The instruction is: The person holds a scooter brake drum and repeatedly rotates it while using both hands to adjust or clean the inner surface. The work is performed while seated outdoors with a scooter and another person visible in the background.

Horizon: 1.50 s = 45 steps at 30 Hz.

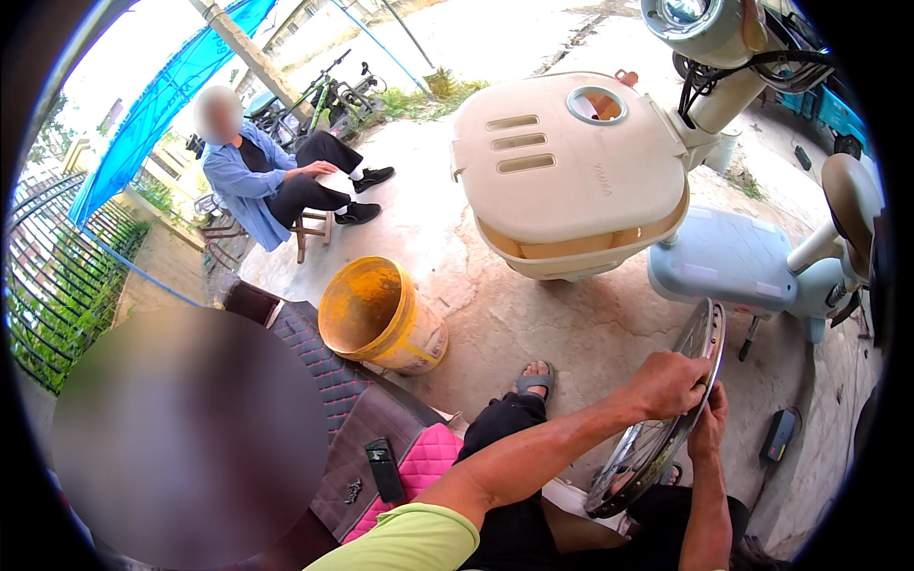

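Observation:
A spoked metal bicycle wheel rim without a tyre stands tilted above my lap, at the lower right. My left hand is closed at its upper side, fingers curled at the rim's edge. Just beyond, my right hand grips the same rim from the right, its fingers wrapped round the edge. Whether a small part sits between the fingers is hidden. My left arm, in a lime sleeve, reaches across in front of my dark trousers. The lower part of the wheel rests close to my legs.
A cream scooter basket and a pale blue scooter footboard stand ahead. A yellow bucket is at centre left. A phone lies on the seat beside me. A dark box-shaped device lies at right. Another person sits far left.

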Tool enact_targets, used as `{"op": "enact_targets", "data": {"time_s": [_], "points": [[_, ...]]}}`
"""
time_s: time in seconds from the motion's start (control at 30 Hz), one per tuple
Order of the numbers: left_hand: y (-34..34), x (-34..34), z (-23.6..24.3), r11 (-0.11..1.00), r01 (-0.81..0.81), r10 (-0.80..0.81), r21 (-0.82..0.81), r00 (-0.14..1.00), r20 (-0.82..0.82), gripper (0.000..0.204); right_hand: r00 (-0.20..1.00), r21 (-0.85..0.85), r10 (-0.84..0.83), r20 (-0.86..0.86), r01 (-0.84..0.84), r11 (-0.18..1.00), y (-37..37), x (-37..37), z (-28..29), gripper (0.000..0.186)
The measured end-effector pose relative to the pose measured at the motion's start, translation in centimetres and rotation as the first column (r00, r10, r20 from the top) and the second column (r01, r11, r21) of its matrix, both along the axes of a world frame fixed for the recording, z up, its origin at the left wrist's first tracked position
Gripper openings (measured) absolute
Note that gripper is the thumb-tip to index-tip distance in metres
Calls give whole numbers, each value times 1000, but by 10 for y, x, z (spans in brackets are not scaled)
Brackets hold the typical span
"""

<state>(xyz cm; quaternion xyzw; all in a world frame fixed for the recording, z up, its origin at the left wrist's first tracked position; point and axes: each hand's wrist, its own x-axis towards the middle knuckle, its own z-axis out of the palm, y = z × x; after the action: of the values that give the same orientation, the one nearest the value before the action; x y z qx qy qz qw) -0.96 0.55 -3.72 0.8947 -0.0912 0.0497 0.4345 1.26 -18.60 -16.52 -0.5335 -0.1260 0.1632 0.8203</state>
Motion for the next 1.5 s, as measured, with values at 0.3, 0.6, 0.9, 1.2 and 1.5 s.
{"op": "enact_targets", "data": {"time_s": [0.3, 0.6, 0.9, 1.2, 1.5], "points": [[4, 11, -7, 851, 1, -91, -525, 985, -145, 16, 998, 79, 34, -50, -30, 996, 6, -6, 21, 13], [13, 15, 0, 189, -456, -282, -869, 823, -493, 3, 1000, 9, 7, -27, -7, 1000, 3, -7, 24, 10], [2, 17, -44, 797, -298, 171, -525, 945, -277, 20, 983, 106, 112, -149, -97, 990, 14, -11, 46, 15], [-6, 8, -23, 861, -209, 87, -464, 959, -270, 25, 987, -1, -145, -70, 145, 989, 9, 9, 2, 25], [-11, 8, -21, 881, -192, 68, -433, 956, -286, 26, 983, 3, -174, 55, 174, 985, 11, 14, 9, 26]]}}
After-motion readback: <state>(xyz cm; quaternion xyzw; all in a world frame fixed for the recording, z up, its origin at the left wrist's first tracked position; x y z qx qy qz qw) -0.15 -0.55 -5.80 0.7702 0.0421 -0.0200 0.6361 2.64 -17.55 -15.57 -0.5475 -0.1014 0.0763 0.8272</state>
